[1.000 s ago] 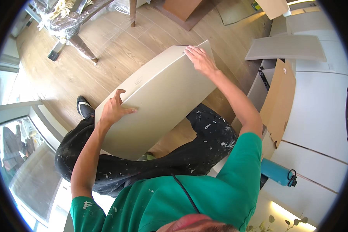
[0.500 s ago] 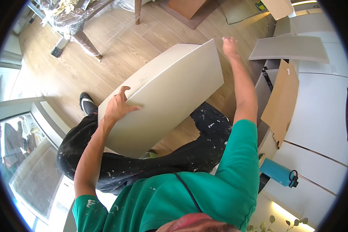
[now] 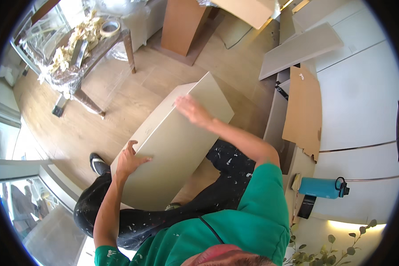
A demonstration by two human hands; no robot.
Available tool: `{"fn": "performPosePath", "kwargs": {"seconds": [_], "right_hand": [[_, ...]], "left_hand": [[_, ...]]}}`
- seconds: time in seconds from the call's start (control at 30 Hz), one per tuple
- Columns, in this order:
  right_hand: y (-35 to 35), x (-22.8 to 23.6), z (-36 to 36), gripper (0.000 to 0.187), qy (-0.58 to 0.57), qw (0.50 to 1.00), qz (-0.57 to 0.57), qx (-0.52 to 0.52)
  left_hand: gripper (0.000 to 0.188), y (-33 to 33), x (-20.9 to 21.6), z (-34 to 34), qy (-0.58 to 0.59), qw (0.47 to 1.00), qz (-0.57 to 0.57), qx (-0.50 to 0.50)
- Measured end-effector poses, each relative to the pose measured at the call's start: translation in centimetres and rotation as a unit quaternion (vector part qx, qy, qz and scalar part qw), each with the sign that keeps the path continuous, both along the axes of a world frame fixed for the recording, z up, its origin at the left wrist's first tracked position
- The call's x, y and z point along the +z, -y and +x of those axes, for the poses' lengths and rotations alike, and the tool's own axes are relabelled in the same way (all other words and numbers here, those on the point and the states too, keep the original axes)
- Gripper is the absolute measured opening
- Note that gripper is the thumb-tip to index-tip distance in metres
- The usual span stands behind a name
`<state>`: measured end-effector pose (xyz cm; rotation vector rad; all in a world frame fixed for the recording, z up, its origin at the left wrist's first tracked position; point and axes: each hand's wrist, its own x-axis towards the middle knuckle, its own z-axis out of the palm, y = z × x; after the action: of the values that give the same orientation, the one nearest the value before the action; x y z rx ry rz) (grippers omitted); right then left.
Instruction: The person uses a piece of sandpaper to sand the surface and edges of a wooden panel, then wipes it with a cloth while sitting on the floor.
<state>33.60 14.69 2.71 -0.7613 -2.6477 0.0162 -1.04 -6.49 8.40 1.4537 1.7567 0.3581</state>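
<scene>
A pale beige furniture panel, smooth and flat, stands tilted on the floor between my legs. A second pale surface with a small pencil mark runs behind its top edge, so the piece looks boxy. My left hand grips the near-left part of that edge, fingers curled over it and thumb against the front face. Farther along the same edge is my right hand, closed and slightly blurred, with its fingertips at the edge. Whether something small is pinched in it cannot be made out.
A plastic-wrapped wooden chair at the far left bears crumpled masking paper and a tape roll. Cardboard and a loose panel lean along the white cabinets at right. A blue bottle lies nearer, above a leafy plant.
My right hand has come back from beyond the panel's far end to its top edge, moving left. My left hand keeps its hold. The view has shifted, showing more of the chair.
</scene>
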Motion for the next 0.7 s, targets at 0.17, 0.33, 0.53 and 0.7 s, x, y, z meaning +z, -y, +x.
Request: {"fn": "performPosePath", "kwargs": {"seconds": [0.17, 0.33, 0.53, 0.7], "right_hand": [[-6.4, 1.2, 4.6, 0.033, -0.008, 0.986, 0.018, -0.169], [-5.5, 1.7, 0.4, 0.03, 0.18, 0.967, -0.133, -0.121], [-8.3, -1.6, 4.0, 0.031, -0.036, 0.99, -0.004, -0.135], [-5.1, 1.0, 1.7, 0.037, 0.124, 0.984, -0.054, -0.112]], "left_hand": [[0.098, -0.3, -0.4, 0.5, -0.001, 0.999, 0.037, -0.011], [0.099, -0.3, -1.3, -0.1, -0.021, 0.999, 0.024, -0.014], [0.094, 0.1, -1.3, -0.4, -0.009, 0.999, 0.028, -0.013], [0.087, 0.1, -1.3, -0.4, -0.004, 1.0, 0.003, -0.012]]}}
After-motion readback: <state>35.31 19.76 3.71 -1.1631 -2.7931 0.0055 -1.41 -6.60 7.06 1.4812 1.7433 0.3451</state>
